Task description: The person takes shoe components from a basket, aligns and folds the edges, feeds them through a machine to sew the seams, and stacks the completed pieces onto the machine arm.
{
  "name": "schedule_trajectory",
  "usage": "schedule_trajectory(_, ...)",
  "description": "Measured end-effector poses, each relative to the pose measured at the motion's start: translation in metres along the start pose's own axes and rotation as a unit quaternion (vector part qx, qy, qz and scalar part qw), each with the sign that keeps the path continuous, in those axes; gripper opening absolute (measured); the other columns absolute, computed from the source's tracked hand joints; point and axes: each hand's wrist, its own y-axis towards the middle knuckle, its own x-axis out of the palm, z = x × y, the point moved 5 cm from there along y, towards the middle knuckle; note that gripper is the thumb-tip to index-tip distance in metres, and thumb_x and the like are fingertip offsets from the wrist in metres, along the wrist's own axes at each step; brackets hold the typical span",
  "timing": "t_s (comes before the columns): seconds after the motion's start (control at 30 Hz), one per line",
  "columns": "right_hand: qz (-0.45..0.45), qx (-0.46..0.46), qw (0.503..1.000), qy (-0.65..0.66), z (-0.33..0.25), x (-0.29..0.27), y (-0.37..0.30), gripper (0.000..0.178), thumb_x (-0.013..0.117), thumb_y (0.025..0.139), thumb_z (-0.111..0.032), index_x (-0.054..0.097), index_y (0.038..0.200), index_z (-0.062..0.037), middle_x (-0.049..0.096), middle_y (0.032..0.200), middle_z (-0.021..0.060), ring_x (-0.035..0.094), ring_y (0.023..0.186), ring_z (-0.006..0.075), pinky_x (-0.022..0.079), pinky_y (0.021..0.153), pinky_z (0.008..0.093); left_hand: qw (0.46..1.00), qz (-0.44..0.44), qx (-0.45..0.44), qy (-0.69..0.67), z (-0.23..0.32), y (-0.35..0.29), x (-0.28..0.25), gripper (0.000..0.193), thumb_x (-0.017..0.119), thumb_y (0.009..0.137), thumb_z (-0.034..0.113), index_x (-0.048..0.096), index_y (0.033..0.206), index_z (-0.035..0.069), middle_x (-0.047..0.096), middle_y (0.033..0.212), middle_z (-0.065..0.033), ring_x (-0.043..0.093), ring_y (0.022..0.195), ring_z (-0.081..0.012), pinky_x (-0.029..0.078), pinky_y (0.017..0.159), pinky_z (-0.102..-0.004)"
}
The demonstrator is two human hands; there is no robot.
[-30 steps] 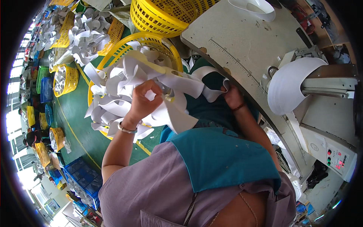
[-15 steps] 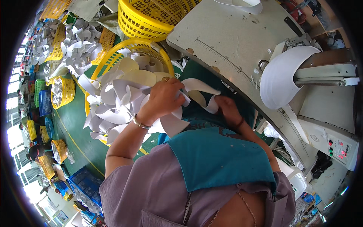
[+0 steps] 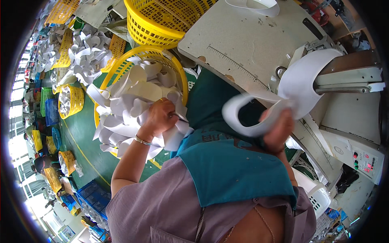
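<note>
My right hand (image 3: 279,127), smeared by motion, grips a white looped strip (image 3: 239,117) above my lap, close to the table edge. The strip is a wide, stiff band bent into a ring, its left end blurred. At the left, my closed left hand (image 3: 161,117) rests against a heap of similar white strips (image 3: 125,109). From its curled fingers juts a thin dark pointed thing (image 3: 181,118), too small to name. A round yellow basket (image 3: 178,67) holds the heap. More white strips hang on the arm of the machine (image 3: 344,77) at the right.
A pale worktable (image 3: 239,44) with a printed ruler scale runs along the right, another white strip (image 3: 263,9) at its far edge. Behind the heap stands a second yellow basket (image 3: 156,28). A control panel (image 3: 364,162) sits low right. Filled baskets (image 3: 71,101) line the left floor.
My right hand has swung right and toward the machine, carrying the white strip away from the heap. My left hand has let that strip go and dropped slightly, staying by the heap.
</note>
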Motion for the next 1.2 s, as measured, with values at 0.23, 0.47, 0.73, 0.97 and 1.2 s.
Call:
schedule_trajectory(0.23,-0.158,0.127,0.969,0.143,-0.021,0.001,0.003,0.031,0.044,0.095,-0.02,0.056,0.109,0.0054,0.061,0.099,0.0081,0.054,0.087,0.0104,0.042,0.078,0.0247,0.988,-0.009,0.095,0.118,0.067,0.045,-0.026,0.028,0.061,0.062,0.013,0.061,0.089,0.004,0.06,0.084,-0.0106,0.057,0.081,-0.0298,0.045,0.072,-0.0379)
schedule_trajectory(0.47,-0.212,0.062,0.969,0.109,-0.076,0.007,0.021,0.028,0.048,0.094,-0.022,0.059,0.103,0.0022,0.061,0.09,0.0021,0.054,0.079,0.0065,0.042,0.071,0.0214,0.842,-0.139,0.143,-0.502,0.181,0.109,-0.039,0.032,0.057,0.087,0.023,0.058,0.105,-0.003,0.062,0.099,-0.0075,0.055,0.092,-0.0158,0.042,0.081,-0.0278)
schedule_trajectory(0.73,-0.156,0.127,0.954,0.222,-0.131,-0.028,0.039,0.017,0.059,0.086,-0.015,0.06,0.093,0.0014,0.061,0.079,0.0008,0.055,0.071,0.0069,0.043,0.065,0.0217,0.709,-0.327,0.091,-0.619,0.255,0.143,-0.059,0.019,0.064,0.085,0.018,0.061,0.09,0.0,0.062,0.083,-0.001,0.055,0.077,-0.0059,0.043,0.072,-0.0212)
schedule_trajectory(0.97,-0.056,-0.183,0.977,0.094,-0.226,-0.078,0.08,0.018,0.057,0.088,-0.019,0.057,0.076,-0.0045,0.057,0.071,-0.0009,0.05,0.062,0.0038,0.039,0.058,0.0192,0.753,-0.236,0.249,-0.562,0.317,0.195,-0.109,0.02,0.061,0.086,0.018,0.063,0.093,-0.001,0.063,0.083,-0.0032,0.058,0.076,-0.0071,0.046,0.072,-0.0217)
schedule_trajectory(1.2,0.018,-0.288,0.947,0.139,-0.256,-0.086,0.116,0.018,0.056,0.09,-0.016,0.064,0.088,-0.0009,0.065,0.079,0.0032,0.058,0.068,0.0063,0.043,0.064,0.0193,0.75,-0.161,0.316,-0.558,0.356,0.241,-0.141,0.015,0.059,0.085,0.013,0.063,0.089,-0.001,0.064,0.082,-0.004,0.06,0.074,-0.0084,0.047,0.069,-0.0195)
